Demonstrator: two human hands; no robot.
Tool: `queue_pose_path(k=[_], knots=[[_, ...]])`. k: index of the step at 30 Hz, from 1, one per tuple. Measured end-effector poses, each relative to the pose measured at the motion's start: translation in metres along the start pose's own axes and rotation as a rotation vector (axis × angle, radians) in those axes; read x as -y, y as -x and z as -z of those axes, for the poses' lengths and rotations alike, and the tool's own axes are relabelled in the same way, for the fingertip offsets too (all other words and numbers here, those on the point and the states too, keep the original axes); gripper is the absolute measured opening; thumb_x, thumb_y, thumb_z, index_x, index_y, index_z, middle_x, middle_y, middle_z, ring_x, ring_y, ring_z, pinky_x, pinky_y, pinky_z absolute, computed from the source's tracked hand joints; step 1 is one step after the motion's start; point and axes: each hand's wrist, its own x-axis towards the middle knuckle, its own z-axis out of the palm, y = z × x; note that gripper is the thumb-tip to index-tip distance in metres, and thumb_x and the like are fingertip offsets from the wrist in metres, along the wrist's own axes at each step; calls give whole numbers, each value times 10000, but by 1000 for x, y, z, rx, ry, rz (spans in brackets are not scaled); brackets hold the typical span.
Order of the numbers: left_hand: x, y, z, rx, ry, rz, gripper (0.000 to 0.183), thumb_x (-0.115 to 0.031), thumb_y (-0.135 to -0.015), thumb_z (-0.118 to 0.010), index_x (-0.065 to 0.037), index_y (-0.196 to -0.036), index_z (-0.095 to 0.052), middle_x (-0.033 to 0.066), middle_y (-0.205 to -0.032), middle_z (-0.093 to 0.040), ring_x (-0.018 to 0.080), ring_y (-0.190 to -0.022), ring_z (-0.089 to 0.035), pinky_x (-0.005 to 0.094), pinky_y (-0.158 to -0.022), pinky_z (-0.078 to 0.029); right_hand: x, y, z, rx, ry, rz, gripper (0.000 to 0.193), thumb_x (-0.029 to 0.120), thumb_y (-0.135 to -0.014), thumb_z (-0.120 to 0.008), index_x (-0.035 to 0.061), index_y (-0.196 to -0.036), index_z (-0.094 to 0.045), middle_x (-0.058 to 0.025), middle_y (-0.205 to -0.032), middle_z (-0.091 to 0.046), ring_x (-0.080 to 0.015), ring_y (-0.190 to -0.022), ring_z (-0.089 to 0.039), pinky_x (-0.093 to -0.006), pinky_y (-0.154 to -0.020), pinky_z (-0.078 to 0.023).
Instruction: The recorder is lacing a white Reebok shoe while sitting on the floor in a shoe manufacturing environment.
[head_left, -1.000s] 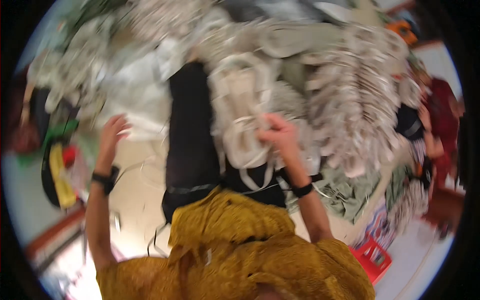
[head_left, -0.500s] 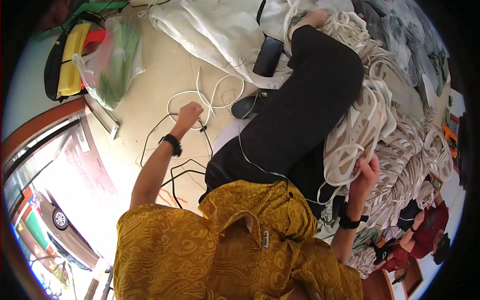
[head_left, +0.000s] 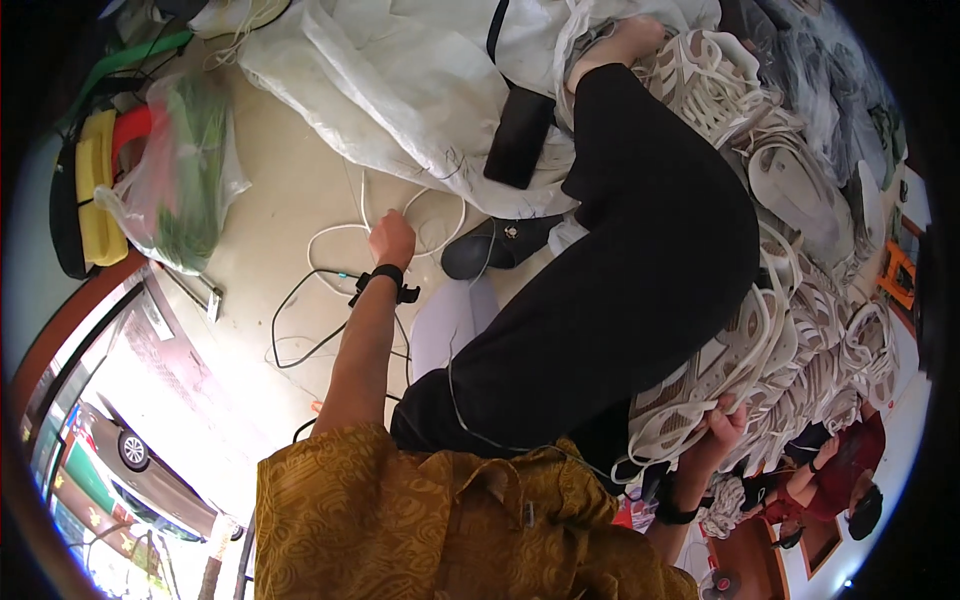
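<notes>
My left hand (head_left: 392,240) is held out over the floor with its fingers curled into a fist. Whatever it may hold is hidden. Below it, a loose white cord (head_left: 455,222) lies in loops, and a black cable (head_left: 290,305) bends beside my wrist. On the right, the fingers of my right hand (head_left: 727,420) are pinched on a white shoelace (head_left: 690,408) at a beige and white sneaker upper (head_left: 750,335). This upper rests against my black-trousered leg (head_left: 640,250). A thin pale cord (head_left: 455,395) runs across my lap.
Laced shoe uppers (head_left: 820,350) are heaped along my right side. Ahead lie white sheeting (head_left: 380,90), a black phone (head_left: 520,138) and a dark shoe (head_left: 490,250). A plastic bag of greens (head_left: 195,170) stands at far left. People (head_left: 840,475) sit at lower right.
The view has shifted. My right hand and the laced upper now appear lower, closer to my body. My left hand remains a fist, its forearm more upright in the picture.
</notes>
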Motion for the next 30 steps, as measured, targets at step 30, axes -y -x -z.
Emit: queue_pose_path(k=[30], knots=[[-56, 232, 291, 396, 1189, -835, 138, -183, -796, -507, -50, -832, -501, 59, -739, -558, 137, -514, -501, 231, -484, -403, 57, 8, -29, 509, 113, 1027, 253, -63, -619, -638, -29, -867, -603, -92, -781, -602, -191, -708, -560, -284, -655, -426]])
